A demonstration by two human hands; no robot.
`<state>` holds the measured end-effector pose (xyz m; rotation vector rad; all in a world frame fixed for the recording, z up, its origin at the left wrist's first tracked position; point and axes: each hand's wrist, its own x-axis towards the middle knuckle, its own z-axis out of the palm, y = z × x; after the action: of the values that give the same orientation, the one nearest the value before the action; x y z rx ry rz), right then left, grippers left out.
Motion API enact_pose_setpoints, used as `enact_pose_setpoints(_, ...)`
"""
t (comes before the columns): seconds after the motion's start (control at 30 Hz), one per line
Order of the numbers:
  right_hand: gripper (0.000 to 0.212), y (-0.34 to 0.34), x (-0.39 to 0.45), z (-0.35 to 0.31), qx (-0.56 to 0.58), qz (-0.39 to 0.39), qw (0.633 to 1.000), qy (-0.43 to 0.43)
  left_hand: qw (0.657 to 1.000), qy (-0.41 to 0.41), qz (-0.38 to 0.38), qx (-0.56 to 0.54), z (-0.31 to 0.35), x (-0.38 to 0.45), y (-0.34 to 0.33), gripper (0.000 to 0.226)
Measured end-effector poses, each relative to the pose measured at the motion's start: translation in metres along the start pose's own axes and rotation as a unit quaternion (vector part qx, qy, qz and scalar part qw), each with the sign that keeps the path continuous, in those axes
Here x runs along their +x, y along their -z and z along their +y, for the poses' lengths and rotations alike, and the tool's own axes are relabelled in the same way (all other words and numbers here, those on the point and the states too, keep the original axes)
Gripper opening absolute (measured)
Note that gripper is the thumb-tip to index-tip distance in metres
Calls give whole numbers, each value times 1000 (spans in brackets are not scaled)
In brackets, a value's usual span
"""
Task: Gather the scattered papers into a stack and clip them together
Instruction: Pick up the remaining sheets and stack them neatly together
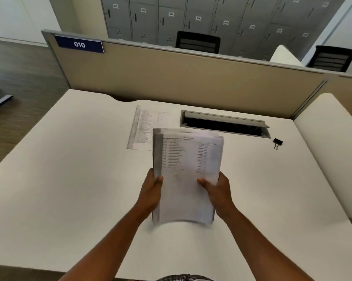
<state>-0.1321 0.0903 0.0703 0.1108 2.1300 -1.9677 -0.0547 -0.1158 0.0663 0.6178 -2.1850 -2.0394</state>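
The papers (186, 175) are mostly in my hands already: a sheaf held upright over the middle of the table (69, 169), printed side toward me, its lower edge near the tabletop, though the blur keeps me from telling whether it touches. My left hand (151, 193) closes on the left edge, thumb on the front and fingers hidden behind. My right hand (217, 191) does the same on the right edge, thumb lying across the page. Both are pinching the sheaf, neither spread nor empty.

I judge the step to be squaring the stack. The top edges are stepped, one sheet standing higher and another pushed out to the right, so the sheets are not yet flush. To do it well I should loosen both grips just enough for the sheets to slide, tap the bottom edge on the table, then turn the sheaf and tap a long edge too.

One loose sheet (142, 128) lies flat beyond the sheaf, partly hidden behind it, beside the cable slot (223, 124). It should join the stack before any clipping. The black binder clip (277, 142) sits well apart on the right, untouched.
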Motion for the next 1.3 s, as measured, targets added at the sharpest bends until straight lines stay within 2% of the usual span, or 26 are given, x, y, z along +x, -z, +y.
enact_pose_setpoints(0.07,31,-4,-4,-13,-3,45,998,51,995,-84,43,17,14,-2,-5,21)
enact_pose_setpoints(0.13,31,-5,-8,-26,-10,72,991,111,988,-149,49,7,28,-4,-7,22)
enact_pose_setpoints(0.3,67,1,-14,-42,0,81,980,184,965,-239,107,21,54,-9,-4,27)
enact_pose_setpoints(0.4,65,-2,-15,-42,-7,86,978,192,948,-284,140,23,59,-9,-4,25)
enact_pose_setpoints(0.53,57,-12,-14,-40,10,108,975,196,960,-248,119,44,56,-3,-9,34)
enact_pose_setpoints(0.67,56,-18,-13,-36,39,109,976,187,970,-218,98,49,48,3,-11,24)
enact_pose_setpoints(0.83,42,-22,-9,-40,48,110,972,204,964,-218,152,4,55,6,-13,24)
enact_pose_setpoints(1.0,44,-20,-16,-29,19,136,969,203,959,-220,177,20,52,0,-7,26)
enact_pose_setpoints(1.13,20,-26,-17,-23,-6,118,976,186,966,-207,142,60,49,1,-10,29)
enact_pose_setpoints(1.3,29,-20,-18,-25,-4,111,974,199,963,-206,170,46,52,-5,-13,9)
